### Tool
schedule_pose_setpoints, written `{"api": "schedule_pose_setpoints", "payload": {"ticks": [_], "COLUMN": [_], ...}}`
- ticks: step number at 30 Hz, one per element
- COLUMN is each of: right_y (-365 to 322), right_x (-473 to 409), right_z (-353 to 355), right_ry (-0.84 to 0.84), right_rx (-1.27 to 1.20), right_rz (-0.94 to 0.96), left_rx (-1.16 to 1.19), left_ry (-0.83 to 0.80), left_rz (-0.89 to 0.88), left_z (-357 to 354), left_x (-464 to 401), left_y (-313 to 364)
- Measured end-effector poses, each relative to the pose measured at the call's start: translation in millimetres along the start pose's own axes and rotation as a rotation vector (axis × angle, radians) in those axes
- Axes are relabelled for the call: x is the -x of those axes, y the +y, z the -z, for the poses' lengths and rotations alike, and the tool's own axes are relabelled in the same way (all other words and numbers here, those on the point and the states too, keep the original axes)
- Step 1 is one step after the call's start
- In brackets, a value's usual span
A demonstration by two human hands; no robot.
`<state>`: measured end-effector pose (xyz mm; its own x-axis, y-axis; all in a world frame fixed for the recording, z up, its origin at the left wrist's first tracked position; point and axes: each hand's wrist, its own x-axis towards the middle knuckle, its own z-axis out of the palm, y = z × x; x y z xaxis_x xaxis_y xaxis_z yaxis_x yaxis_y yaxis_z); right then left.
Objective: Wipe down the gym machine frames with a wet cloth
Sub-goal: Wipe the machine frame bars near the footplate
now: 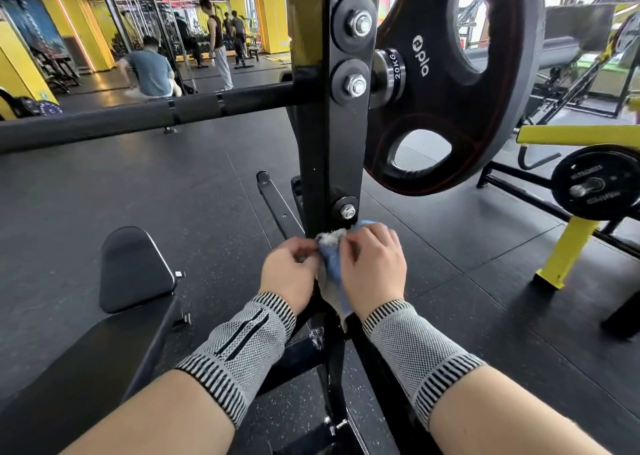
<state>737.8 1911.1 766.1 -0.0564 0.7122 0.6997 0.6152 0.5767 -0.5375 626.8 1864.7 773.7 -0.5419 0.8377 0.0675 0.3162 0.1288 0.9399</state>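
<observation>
One cloth [332,264], blue and white, sits between my two hands against the one black upright post [344,143] of the machine frame, just below the lowest of three bolts [348,211]. My left hand [289,274], at 9 o'clock of the cloth, pinches its edge with curled fingers. My right hand [375,267], at 3 o'clock, curls over it and grips it. One 20 kg plate [485,108] hangs at 1 o'clock.

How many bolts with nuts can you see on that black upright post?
3. Top bolt and second bolt sit beside the weight plate; lowest bolt is just above the cloth. Others may be hidden.
</observation>
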Motion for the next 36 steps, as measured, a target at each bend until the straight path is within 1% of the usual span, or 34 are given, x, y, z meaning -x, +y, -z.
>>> {"api": "schedule_pose_setpoints", "payload": {"ticks": [2, 3, 4, 5, 6, 8, 9, 10, 12, 14, 15, 16, 18, 20, 21, 23, 25, 26, 28, 31, 33, 36], "right_y": [-3, -5, -6, -6, -5, -2, 0, 2, 4, 6, 7, 8, 5, 1, -1, -2, 0, 0, -1, -9, -12, -18], "right_x": [4, 5, 5, 3, 1, -4, -4, -4, -5, -10, -12, -12, -8, -2, -1, 2, 5, 7, 7, 13, 23, 42], "right_z": [2, 2, 3, 2, 2, 3, 4, 4, 6, 8, 8, 9, 8, 7, 6, 4, 0, 0, -1, 0, 5, 16], "right_ry": [-0.077, -0.119, -0.143, -0.147, -0.129, -0.074, -0.060, -0.041, 0.007, 0.051, 0.054, 0.041, -0.032, -0.075, -0.073, -0.038, -0.006, -0.014, -0.080, -0.264, -0.291, -0.269], "right_rx": [0.075, 0.089, 0.079, 0.063, 0.034, -0.047, -0.072, -0.079, -0.126, -0.171, -0.178, -0.169, -0.149, -0.128, -0.116, -0.069, 0.014, 0.036, 0.050, 0.142, 0.047, -0.179], "right_rz": [0.257, 0.355, 0.376, 0.320, 0.187, -0.170, -0.285, -0.332, -0.418, -0.536, -0.568, -0.553, -0.435, -0.318, -0.267, -0.106, 0.095, 0.164, 0.293, 0.549, 0.561, 0.453], "left_rx": [-0.001, 0.013, 0.022, 0.016, 0.003, -0.002, -0.012, -0.049, -0.224, -0.456, -0.560, -0.653, -0.814, -0.895, -0.868, -0.689, -0.543, -0.513, -0.498, -0.387, -0.163, 0.322], "left_ry": [-0.011, -0.021, -0.030, -0.033, -0.024, 0.023, 0.045, 0.057, 0.079, 0.095, 0.098, 0.092, 0.057, 0.023, 0.016, -0.012, 0.028, 0.052, 0.043, 0.025, 0.035, 0.042], "left_rz": [0.009, 0.020, 0.035, 0.046, 0.043, 0.003, -0.037, -0.091, -0.268, -0.506, -0.587, -0.623, -0.583, -0.551, -0.548, -0.530, -0.551, -0.528, -0.371, -0.046, 0.110, 0.252], "left_z": [0, 0, 0, 0, -1, -4, -6, -8, -11, -14, -15, -16, -15, -12, -10, -6, -1, 1, 6, 9, 10, 14], "left_x": [-1, -1, -1, 0, 0, 4, 8, 14, 26, 33, 35, 35, 35, 37, 37, 32, 28, 27, 26, 30, 38, 51], "left_y": [-1, -3, -5, -6, -5, 2, 7, 11, 11, 2, -2, -3, 1, 1, -1, -4, -3, -1, 1, -5, -10, -9]}}
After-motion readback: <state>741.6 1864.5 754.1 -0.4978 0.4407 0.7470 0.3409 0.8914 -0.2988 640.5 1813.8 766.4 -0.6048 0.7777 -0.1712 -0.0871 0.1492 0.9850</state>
